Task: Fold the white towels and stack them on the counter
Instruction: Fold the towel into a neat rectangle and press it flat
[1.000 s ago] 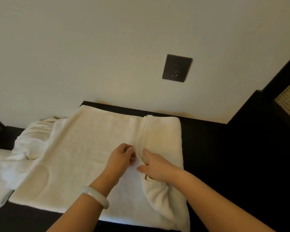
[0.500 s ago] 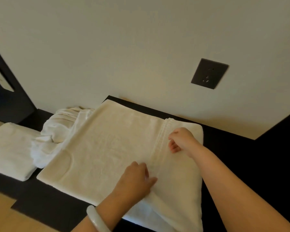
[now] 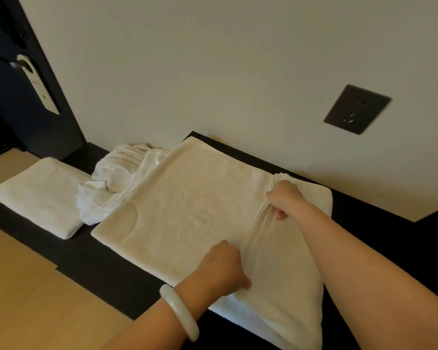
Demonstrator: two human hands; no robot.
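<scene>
On the left of the black counter (image 3: 99, 269) we see a folded towel (image 3: 39, 198), then a crumpled towel (image 3: 111, 183). In the middle lies the big towel (image 3: 187, 210); our left hand (image 3: 223, 266) grips its folded edge near us, and our right hand (image 3: 286, 198) pinches the same edge farther back.

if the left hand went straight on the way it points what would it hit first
Probably the right hand, gripping the same fold of the towel farther back. The left hand points along that fold toward it, with only towel between them, though depth is unclear.
</scene>
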